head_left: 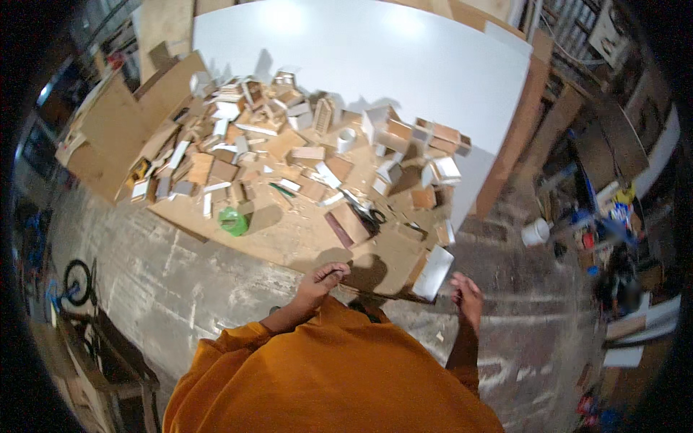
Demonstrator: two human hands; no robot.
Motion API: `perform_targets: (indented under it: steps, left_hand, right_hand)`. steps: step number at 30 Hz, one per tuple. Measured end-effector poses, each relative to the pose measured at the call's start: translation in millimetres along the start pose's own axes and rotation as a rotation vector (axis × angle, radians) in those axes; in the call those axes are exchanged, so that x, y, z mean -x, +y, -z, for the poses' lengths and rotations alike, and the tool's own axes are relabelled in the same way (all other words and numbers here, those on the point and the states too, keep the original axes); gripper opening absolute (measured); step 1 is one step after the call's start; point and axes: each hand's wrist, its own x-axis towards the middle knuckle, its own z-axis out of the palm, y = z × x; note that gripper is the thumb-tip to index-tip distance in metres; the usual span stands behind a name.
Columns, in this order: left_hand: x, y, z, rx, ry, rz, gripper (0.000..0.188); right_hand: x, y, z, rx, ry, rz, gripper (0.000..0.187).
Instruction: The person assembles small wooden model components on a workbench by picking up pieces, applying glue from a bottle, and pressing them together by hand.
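Workshop floor (pixel 166 274), green tub (pixel 233 221) near scrap pile (pixel 289 151)

A heap of wood offcuts (pixel 289 144) covers the middle and far-left part of the board (pixel 303 242) lying on the floor (pixel 180 281), with a large panel (pixel 404 58) behind it. A crumpled bag (pixel 233 221) lies near the board's near-left edge, scissors (pixel 368 211) lie toward its near-right corner. A flat panel piece (pixel 433 273) rests at the near-right corner, between the left hand (pixel 321 280) and the right hand (pixel 468 294); a bucket (pixel 535 232) stands on the floor to the right.

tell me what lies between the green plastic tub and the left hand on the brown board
In the head view, only bare brown board lies between the green plastic tub and the left hand; the wooden offcuts sit farther back.
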Motion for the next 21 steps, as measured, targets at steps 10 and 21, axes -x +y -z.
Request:
perform_targets:
  steps: [10,21]
  left_hand:
    - [19,11,20,0.03,-0.014,-0.031,0.023]
    - [74,38,116,-0.258,0.058,-0.104,0.02]
  right_hand:
    - [64,-114,-29,-0.055,0.003,0.448,0.04]
    - [125,-69,-251,0.13,-0.785,0.404,0.036]
